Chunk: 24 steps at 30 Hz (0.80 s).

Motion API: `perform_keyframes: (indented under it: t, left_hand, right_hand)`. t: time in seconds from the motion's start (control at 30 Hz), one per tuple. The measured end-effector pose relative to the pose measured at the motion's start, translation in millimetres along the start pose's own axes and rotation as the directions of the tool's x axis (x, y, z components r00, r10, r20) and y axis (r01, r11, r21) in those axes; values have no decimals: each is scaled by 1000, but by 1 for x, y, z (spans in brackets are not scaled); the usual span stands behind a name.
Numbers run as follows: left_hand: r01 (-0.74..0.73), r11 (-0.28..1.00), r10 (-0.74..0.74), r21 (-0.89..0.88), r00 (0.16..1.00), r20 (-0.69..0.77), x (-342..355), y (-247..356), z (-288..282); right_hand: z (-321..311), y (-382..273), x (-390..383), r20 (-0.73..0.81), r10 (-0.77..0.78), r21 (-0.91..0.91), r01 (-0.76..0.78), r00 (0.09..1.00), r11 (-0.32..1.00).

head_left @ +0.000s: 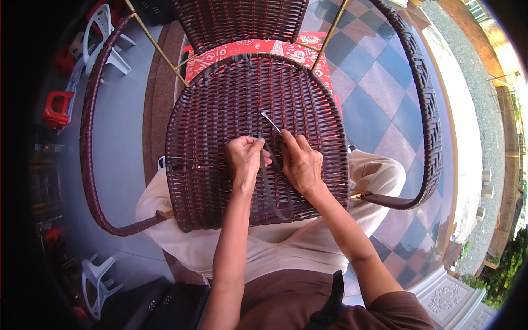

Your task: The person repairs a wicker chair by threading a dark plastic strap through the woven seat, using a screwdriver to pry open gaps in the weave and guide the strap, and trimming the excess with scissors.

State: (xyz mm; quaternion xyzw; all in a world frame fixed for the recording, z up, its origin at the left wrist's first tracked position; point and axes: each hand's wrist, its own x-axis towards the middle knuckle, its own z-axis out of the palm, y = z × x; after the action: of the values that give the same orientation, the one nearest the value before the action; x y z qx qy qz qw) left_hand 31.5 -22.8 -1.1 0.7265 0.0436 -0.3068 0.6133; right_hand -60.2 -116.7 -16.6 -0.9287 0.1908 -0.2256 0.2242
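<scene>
Head view: between the person's knees sits a woven chair seat (pixel 231 110), its glossy brown-black strands in tight rows. The left hand's grip (pixel 245 158) is pinched, thumb to fingers, on a flat dark strip (pixel 265 184) curving loosely over the weave. The right hand's grip (pixel 303 165) is curled around a thin metal tool (pixel 269 121), whose handle is hidden. The backrest (pixel 242 19) is cut off above; the strip's upper end is hard to make out.

Brown short-sleeved shirt (pixel 280 300), cream trousers (pixel 264 254), black strap (pixel 333 301)
</scene>
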Motion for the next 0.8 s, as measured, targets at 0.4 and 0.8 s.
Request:
perform_keyframes:
  t: [0.4,0.8]
  left_hand:
    - [-27,997,27,67,1000,7,11,9,2]
    - [267,906,-172,-328,941,292,-35,-6,-33]
  right_hand:
    - [-31,16,-6,-120,193,-30,-198,974,980]
    - [19,-12,91,62,-5,81,0,998,997]
